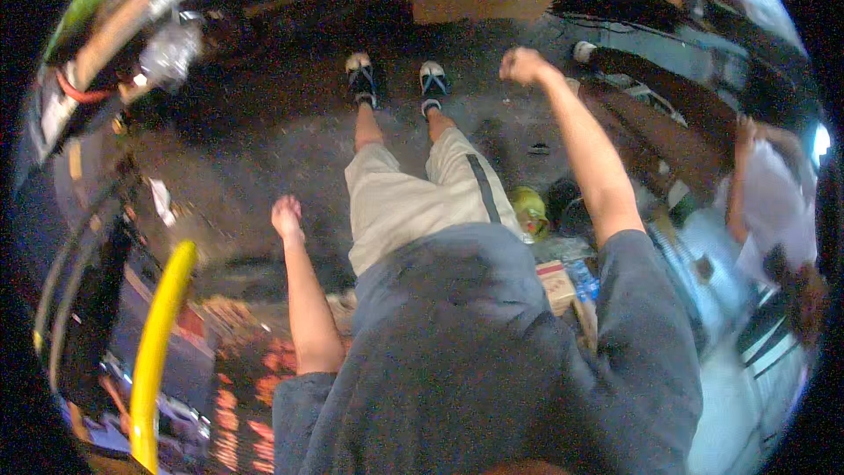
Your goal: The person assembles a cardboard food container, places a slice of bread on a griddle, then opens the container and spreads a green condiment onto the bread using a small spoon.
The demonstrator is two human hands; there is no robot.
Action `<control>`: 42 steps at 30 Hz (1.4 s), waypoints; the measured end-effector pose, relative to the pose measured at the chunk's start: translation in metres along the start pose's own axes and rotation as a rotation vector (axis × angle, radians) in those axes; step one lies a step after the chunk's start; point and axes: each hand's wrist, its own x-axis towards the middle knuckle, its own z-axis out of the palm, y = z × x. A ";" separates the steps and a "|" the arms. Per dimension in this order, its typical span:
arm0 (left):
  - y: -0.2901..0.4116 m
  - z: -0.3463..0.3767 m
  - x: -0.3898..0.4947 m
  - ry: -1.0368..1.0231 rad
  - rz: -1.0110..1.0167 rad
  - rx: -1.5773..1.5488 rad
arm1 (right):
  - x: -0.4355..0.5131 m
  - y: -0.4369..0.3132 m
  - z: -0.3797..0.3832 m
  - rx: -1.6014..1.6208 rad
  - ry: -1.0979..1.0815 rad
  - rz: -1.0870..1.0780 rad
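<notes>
Low on the left, my left hand (288, 218) hangs over the dark floor (244, 165), its fingers partly curled and blurred. My right hand (524, 66) is stretched forward past my knee, fingers bent inward; whether something small is in it cannot be made out. Between the hands are my light shorts (409, 211) and my feet in dark sandals or shoes (433, 79). A round yellow-green object (529, 211) rests beside my right hip, near a box (557, 287) with a red stripe and a blue plastic package (583, 279).
A yellow curved tube or pole (158, 356) rises at the lower left. Clear plastic wrap (171, 53) is at the upper left, and a cardboard piece (478, 4) lies ahead. Another person in a light shirt (778, 191) is at the right. A white scrap (161, 201) lies on the floor.
</notes>
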 end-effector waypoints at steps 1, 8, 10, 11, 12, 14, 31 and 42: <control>-0.061 -0.021 -0.016 0.071 -0.250 0.168 | 0.029 0.010 -0.014 -0.145 0.202 -0.271; -0.278 -0.003 -0.218 -0.506 -0.265 1.211 | 0.166 0.067 -0.116 -0.151 0.884 -0.025; -0.271 0.017 -0.232 -0.467 -0.276 1.220 | 0.180 0.071 -0.126 -0.127 0.918 -0.020; -0.265 0.026 -0.231 -0.444 -0.260 1.226 | 0.187 0.070 -0.131 -0.119 0.946 -0.021; -0.259 0.034 -0.225 -0.418 -0.234 1.234 | 0.191 0.071 -0.131 -0.109 0.963 -0.026; -0.245 0.050 -0.205 -0.360 -0.166 1.239 | 0.199 0.069 -0.131 -0.073 0.995 -0.037; 0.136 0.383 -0.166 -0.530 -0.019 -0.680 | -0.199 -0.083 0.047 0.298 0.713 -0.594; 0.279 0.298 -0.189 -0.627 0.164 -0.892 | -0.268 -0.063 -0.024 1.067 0.269 -0.506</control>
